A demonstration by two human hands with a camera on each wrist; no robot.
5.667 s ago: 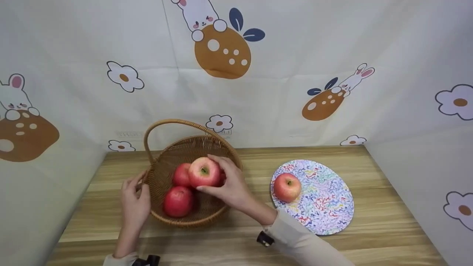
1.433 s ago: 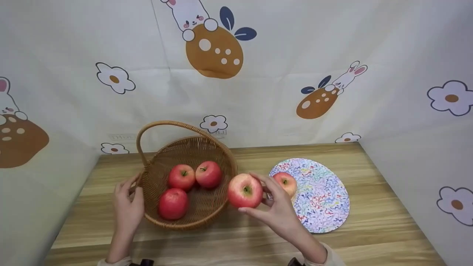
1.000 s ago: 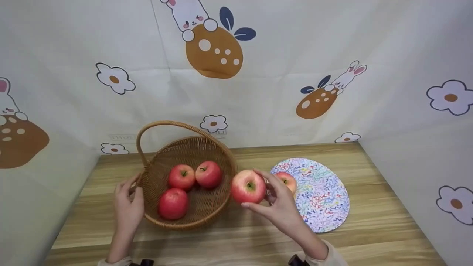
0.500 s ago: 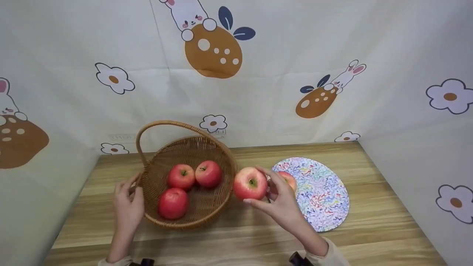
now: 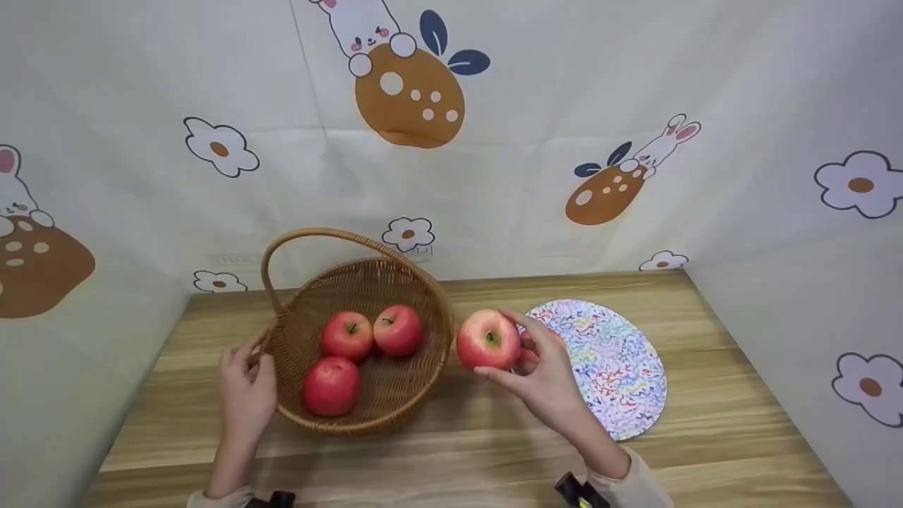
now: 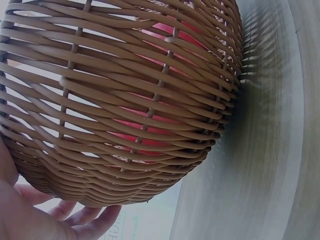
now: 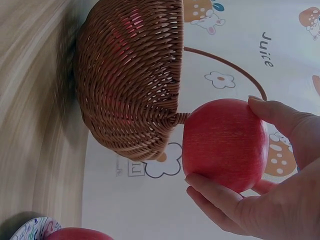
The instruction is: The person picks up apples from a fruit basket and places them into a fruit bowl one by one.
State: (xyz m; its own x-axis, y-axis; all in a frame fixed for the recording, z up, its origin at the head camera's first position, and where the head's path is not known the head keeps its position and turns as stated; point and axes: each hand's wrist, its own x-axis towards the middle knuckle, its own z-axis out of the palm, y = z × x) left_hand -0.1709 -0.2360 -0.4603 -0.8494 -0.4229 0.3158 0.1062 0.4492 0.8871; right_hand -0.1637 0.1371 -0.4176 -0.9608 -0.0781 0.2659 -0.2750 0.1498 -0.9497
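Observation:
My right hand (image 5: pixel 547 377) holds a red apple (image 5: pixel 488 340) between thumb and fingers, raised in the gap between basket and plate. The right wrist view shows this apple (image 7: pixel 225 145) gripped from one side. My left hand (image 5: pixel 247 384) holds the left rim of the brown wicker basket (image 5: pixel 367 425); in the left wrist view its fingers (image 6: pixel 97 222) curve along the woven wall. Three red apples lie in the basket: a back-left apple (image 5: pixel 347 336), a back-right apple (image 5: pixel 398 330) and a front apple (image 5: pixel 331 386). Another apple, mostly hidden behind my right hand, sits on the patterned plate (image 5: pixel 621 374).
The basket's arched handle (image 5: pixel 331 233) stands up at the back. Both things rest on a wooden table (image 5: pixel 734 409). A pale printed cloth (image 5: pixel 522 190) hangs behind the table and along both sides.
My right hand has carried an apple out from over the basket, rightward past its rim, then slightly up and further right. My left hand stays at the basket's rim.

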